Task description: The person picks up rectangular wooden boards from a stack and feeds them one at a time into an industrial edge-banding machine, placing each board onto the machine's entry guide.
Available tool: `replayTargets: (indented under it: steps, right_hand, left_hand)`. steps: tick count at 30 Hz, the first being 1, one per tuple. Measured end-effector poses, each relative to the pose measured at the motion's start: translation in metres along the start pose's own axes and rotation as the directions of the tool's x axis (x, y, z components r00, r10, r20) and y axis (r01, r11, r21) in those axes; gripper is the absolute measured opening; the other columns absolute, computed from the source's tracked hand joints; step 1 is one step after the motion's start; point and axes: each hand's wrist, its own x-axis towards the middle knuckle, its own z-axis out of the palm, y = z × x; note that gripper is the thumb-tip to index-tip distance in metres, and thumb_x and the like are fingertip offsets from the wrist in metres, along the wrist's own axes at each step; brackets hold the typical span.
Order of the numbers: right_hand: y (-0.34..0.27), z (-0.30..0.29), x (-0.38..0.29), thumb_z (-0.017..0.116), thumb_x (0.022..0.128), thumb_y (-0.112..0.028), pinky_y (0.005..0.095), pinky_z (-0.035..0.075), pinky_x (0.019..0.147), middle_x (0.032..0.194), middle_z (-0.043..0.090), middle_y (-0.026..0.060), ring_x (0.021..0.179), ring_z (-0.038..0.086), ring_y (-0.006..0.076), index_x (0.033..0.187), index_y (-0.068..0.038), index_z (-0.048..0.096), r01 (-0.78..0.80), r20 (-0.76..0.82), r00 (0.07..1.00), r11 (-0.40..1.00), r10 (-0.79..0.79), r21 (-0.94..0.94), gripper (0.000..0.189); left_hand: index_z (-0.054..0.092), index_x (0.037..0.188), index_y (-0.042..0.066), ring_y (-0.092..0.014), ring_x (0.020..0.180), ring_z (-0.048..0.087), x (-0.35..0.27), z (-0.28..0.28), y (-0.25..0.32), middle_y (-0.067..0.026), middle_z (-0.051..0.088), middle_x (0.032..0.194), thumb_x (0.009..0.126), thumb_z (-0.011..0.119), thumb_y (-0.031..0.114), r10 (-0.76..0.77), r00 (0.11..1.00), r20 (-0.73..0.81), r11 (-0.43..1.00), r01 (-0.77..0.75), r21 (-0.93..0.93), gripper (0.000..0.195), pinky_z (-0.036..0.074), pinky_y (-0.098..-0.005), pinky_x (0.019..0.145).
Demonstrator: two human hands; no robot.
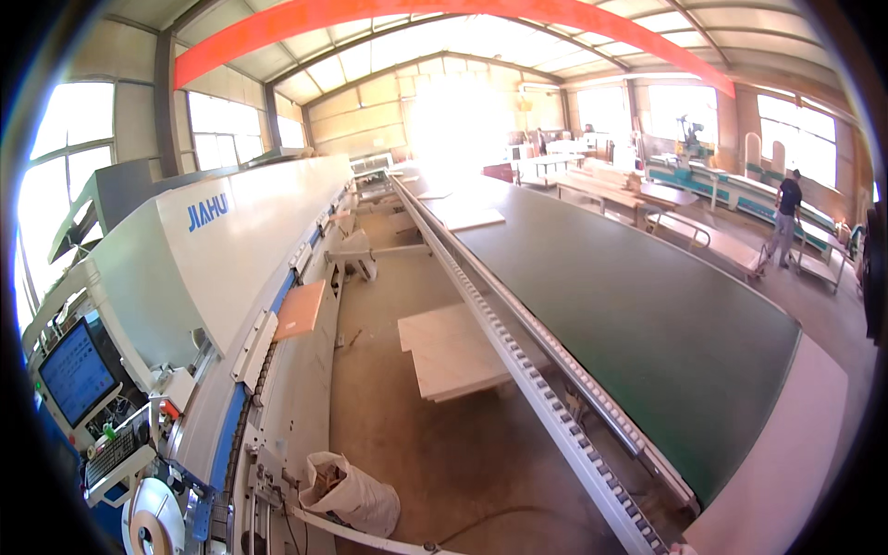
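At the bottom edge, a sliver of fingertips shows by the near corner of a pale panel. Too little is visible to tell which hand this is or how it grips; the rest of both hands lies out of view. The panel spans the near end of a dark green conveyor belt. Left of the belt runs a rail of small rollers. Across the aisle stands a long white JIAHUI edge-banding machine, with an orange-brown board jutting from its side.
Pale boards are stacked low in the aisle. Nearer stands a white sack of offcuts, beside a low metal bar. A monitor, keyboard and banding coil are at left. A person stands by a loaded cart.
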Motion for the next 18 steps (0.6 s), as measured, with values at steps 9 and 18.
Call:
replayTargets:
  steps: [9,18]
  right_hand:
    - [-0.001,0.007,0.001,0.048,0.091,-0.040,0.0467,0.047,0.078,0.092,0.067,0.0184,0.089,0.062,0.0388,0.094,-0.008,0.068,-0.004,-0.012,1.000,1.000,0.004,0.030,0.038]
    - [-0.007,0.000,0.009,0.048,0.090,-0.043,0.0481,0.046,0.081,0.094,0.066,0.0216,0.091,0.061,0.0409,0.095,-0.004,0.067,-0.016,0.091,0.996,0.995,0.007,0.103,0.043]
  left_hand:
    - [0.068,0.097,0.007,-0.033,0.079,0.062,0.012,-0.010,-0.021,-0.0171,0.065,0.088,0.092,0.048,0.044,-0.069,0.996,0.052,0.996,0.066,0.066,0.042,0.048,-0.0466,0.069]
    - [0.062,0.119,0.011,-0.035,0.111,0.057,0.092,-0.020,-0.019,-0.0154,0.060,0.122,0.093,0.046,0.035,0.286,0.957,-0.046,0.907,-0.255,0.334,0.038,0.046,-0.0404,0.092]
